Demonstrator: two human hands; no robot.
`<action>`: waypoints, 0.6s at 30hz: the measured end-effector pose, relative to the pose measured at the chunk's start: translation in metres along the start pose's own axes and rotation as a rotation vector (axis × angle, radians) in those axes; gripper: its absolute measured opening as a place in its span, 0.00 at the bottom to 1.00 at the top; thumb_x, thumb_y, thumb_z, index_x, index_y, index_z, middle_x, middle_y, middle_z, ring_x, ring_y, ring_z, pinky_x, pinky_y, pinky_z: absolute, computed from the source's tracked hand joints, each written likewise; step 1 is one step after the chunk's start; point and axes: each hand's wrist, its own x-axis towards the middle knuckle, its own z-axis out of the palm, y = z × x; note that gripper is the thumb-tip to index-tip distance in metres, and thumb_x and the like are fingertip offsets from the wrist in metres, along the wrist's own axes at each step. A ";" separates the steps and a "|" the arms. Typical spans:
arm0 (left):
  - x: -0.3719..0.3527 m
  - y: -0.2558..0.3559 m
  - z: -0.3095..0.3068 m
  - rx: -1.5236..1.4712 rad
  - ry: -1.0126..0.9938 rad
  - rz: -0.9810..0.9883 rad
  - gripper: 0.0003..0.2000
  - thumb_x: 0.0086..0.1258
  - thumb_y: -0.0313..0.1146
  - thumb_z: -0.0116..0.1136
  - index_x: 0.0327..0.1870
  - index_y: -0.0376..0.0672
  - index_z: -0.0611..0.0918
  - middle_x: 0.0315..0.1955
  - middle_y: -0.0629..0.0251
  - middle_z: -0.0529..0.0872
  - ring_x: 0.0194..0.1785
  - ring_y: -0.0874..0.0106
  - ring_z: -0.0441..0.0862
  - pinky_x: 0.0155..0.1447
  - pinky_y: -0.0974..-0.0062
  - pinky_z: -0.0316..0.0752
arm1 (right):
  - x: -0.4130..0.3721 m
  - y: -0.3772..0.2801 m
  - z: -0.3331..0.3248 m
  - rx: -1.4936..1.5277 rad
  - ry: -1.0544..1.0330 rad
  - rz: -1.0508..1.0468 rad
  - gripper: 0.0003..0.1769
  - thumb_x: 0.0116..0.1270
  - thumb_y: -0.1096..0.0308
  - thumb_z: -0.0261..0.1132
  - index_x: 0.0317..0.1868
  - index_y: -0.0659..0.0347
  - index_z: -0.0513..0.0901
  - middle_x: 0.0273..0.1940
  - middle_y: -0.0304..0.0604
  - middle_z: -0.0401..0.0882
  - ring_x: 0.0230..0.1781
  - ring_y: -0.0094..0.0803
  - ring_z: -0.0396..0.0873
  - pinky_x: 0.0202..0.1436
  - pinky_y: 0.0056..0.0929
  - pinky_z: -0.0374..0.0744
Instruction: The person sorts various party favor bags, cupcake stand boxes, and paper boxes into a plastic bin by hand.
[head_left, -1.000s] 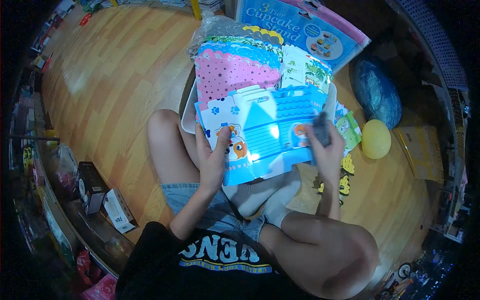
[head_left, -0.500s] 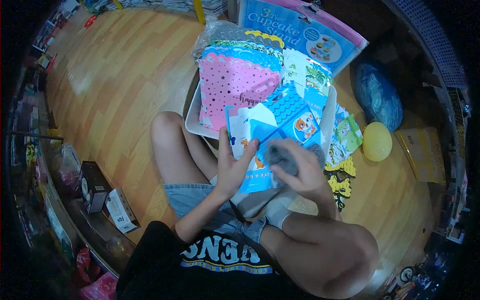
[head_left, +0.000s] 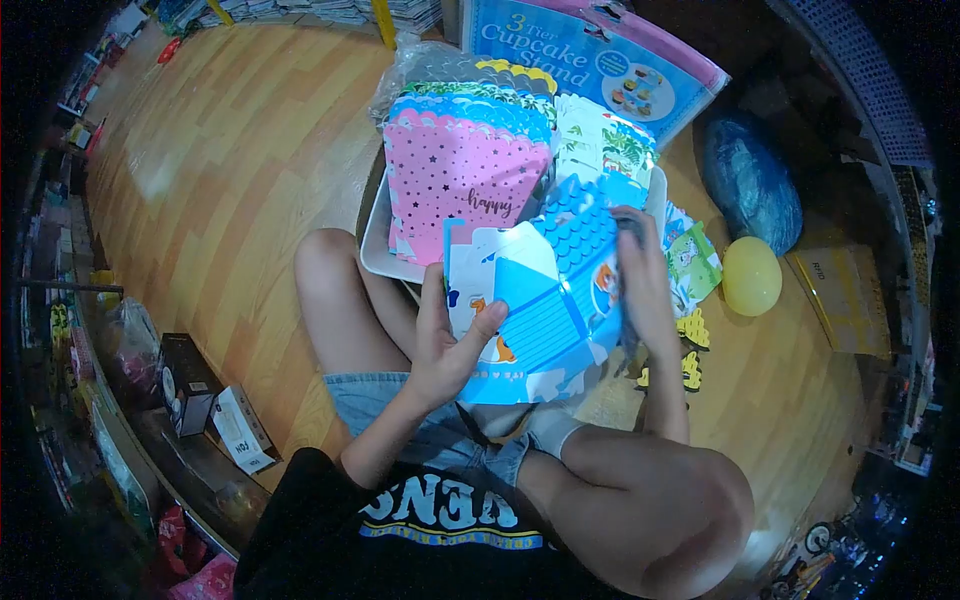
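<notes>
Blue card, printed with a cartoon puppy and a tiled roof pattern, is held up over the lap of a person sitting cross-legged on the wooden floor. The left hand is clamped on its lower left corner, thumb pressed across the front and fingers behind, which seems to steady the card at a tilt so the printed face turns toward the eyes. The right hand lies along the right edge with the fingers stretched upward. Whether its thumb pinches from behind I cannot tell, and a bit of something dark grey shows at the fingertips. The hands sit well apart, one at each side, likely to keep the floppy card flat. Just behind it a white tray holds pink starred sheets standing on edge, fanned so their tops show. A cupcake stand pack leans beyond the tray. To the right lie a yellow ball, a blue bag and yellow cutouts on the floor.
</notes>
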 end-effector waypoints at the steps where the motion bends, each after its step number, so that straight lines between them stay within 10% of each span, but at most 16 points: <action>1: 0.001 -0.002 -0.002 0.010 0.009 0.007 0.19 0.63 0.28 0.55 0.52 0.37 0.62 0.41 0.63 0.73 0.44 0.77 0.73 0.48 0.80 0.68 | -0.001 -0.003 -0.007 0.002 -0.003 0.002 0.18 0.59 0.71 0.60 0.50 0.64 0.69 0.45 0.44 0.72 0.43 0.30 0.70 0.49 0.25 0.67; 4: 0.006 -0.012 -0.011 0.055 0.033 -0.045 0.19 0.64 0.30 0.55 0.52 0.37 0.62 0.42 0.63 0.73 0.45 0.77 0.73 0.48 0.80 0.69 | -0.013 -0.006 -0.020 0.257 -0.141 0.217 0.15 0.61 0.68 0.60 0.46 0.66 0.71 0.37 0.39 0.74 0.39 0.22 0.70 0.45 0.21 0.68; 10: 0.018 -0.027 -0.025 -0.345 0.326 -0.142 0.19 0.69 0.32 0.46 0.57 0.36 0.60 0.45 0.61 0.72 0.47 0.76 0.73 0.49 0.78 0.71 | 0.000 0.013 -0.034 0.130 0.318 0.086 0.17 0.61 0.64 0.61 0.43 0.69 0.71 0.36 0.40 0.74 0.37 0.22 0.69 0.43 0.21 0.69; 12: 0.019 -0.027 -0.037 -0.313 0.384 -0.121 0.21 0.67 0.30 0.46 0.59 0.36 0.58 0.46 0.59 0.72 0.47 0.75 0.74 0.50 0.78 0.71 | 0.004 0.016 -0.035 -0.019 0.374 0.070 0.20 0.60 0.62 0.62 0.44 0.70 0.71 0.38 0.42 0.75 0.38 0.25 0.71 0.44 0.23 0.69; 14: 0.020 -0.020 -0.037 -0.277 0.369 -0.108 0.22 0.66 0.29 0.47 0.59 0.36 0.58 0.47 0.58 0.72 0.48 0.74 0.74 0.51 0.78 0.71 | 0.002 0.016 -0.030 -0.888 0.633 -0.142 0.21 0.58 0.61 0.63 0.44 0.69 0.70 0.37 0.45 0.75 0.38 0.33 0.74 0.45 0.27 0.70; 18: 0.016 -0.020 -0.030 -0.224 0.345 -0.134 0.23 0.65 0.28 0.50 0.59 0.36 0.58 0.47 0.57 0.72 0.48 0.74 0.74 0.51 0.77 0.72 | -0.018 0.001 -0.004 -0.194 0.198 0.032 0.21 0.55 0.62 0.66 0.45 0.63 0.71 0.36 0.48 0.73 0.38 0.41 0.75 0.44 0.31 0.71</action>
